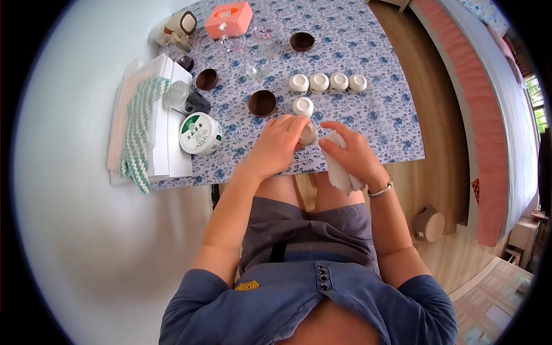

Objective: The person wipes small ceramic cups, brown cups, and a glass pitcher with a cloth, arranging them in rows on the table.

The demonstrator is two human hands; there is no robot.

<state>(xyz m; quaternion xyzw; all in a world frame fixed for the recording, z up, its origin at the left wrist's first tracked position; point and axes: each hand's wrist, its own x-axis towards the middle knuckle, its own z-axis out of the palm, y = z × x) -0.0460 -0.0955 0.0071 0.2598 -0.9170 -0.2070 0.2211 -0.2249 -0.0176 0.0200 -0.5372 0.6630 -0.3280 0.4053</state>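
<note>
My left hand (277, 141) is closed around a small white cup (309, 134) near the front edge of the table. Beside it on the right, my right hand (352, 154) grips a crumpled white tissue (339, 169) that hangs down past the table edge. Just beyond my left fingers stands an upside-down white cup (303, 106). Farther back, several more white cups, one of them at the row's left end (299, 84), sit bottom-up side by side. A dark brown bowl (263, 103) lies left of the cups.
Two more brown bowls (207, 79) (302, 41) and clear glassware (257, 66) stand farther back, near a pink tissue box (229, 18). On the left are a white-and-green tub (200, 133), a clear jar (187, 98) and a green-striped cloth (141, 126). A round stool (430, 224) stands on the floor.
</note>
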